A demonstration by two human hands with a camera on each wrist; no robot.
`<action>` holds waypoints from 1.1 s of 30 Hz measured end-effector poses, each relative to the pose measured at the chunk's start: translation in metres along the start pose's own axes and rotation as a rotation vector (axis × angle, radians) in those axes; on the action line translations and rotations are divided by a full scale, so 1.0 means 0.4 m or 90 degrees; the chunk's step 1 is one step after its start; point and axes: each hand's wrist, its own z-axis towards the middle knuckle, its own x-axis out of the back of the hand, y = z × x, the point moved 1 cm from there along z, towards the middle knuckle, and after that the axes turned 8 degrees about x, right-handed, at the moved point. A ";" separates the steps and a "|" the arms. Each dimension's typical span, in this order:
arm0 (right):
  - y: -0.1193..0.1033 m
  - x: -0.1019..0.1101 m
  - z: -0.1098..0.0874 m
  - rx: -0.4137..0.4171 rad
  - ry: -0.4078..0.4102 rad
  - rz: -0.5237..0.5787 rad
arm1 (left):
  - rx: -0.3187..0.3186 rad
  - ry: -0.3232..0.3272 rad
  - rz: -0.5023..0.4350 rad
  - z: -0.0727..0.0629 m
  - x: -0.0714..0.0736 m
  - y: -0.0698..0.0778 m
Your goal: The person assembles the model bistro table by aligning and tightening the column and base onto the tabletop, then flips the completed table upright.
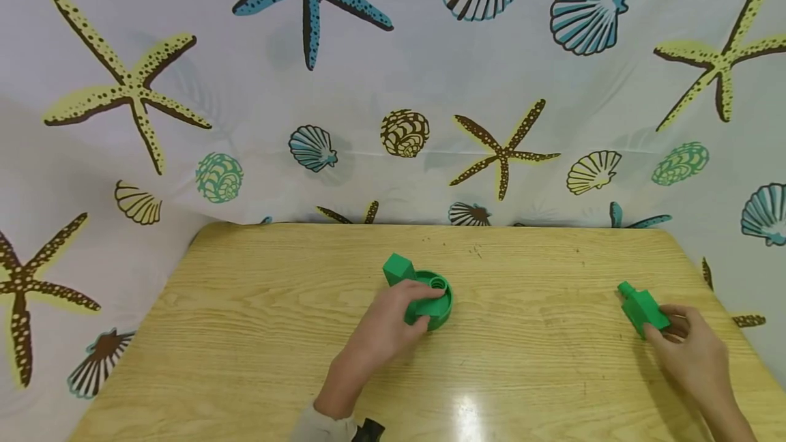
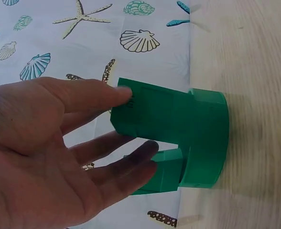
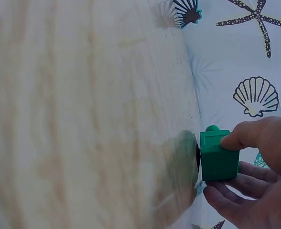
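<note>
A green round base [image 1: 443, 316] sits on the table left of the right hand, with a green threaded ring [image 1: 438, 283] at its far side. Two green blocks rise from this base. My left hand [image 1: 393, 316] pinches the nearer upright block [image 2: 155, 112] between thumb and fingers; the other block [image 1: 399, 268] stands beyond the knuckles. Over at the right, my right hand [image 1: 694, 346] holds a separate green block with a round stub [image 1: 643, 309], thumb on one face and fingers on the opposite side. Its stub points away toward the back left, over the tabletop.
A light wooden table [image 1: 245, 333] lies under both hands. White cloth [image 1: 362, 94] printed with starfish and shells hangs behind the table and along both sides. A dark band [image 1: 368, 430] shows at the left sleeve.
</note>
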 end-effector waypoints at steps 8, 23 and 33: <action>-0.032 -0.014 -0.012 0.036 0.059 0.027 | 0.035 0.045 0.006 -0.006 -0.001 -0.015; -0.149 -0.057 0.018 0.217 0.001 0.427 | 0.064 0.094 -0.092 -0.011 0.037 -0.075; -0.208 -0.086 0.031 0.286 -0.037 0.615 | 0.025 0.110 -0.127 -0.007 0.046 -0.112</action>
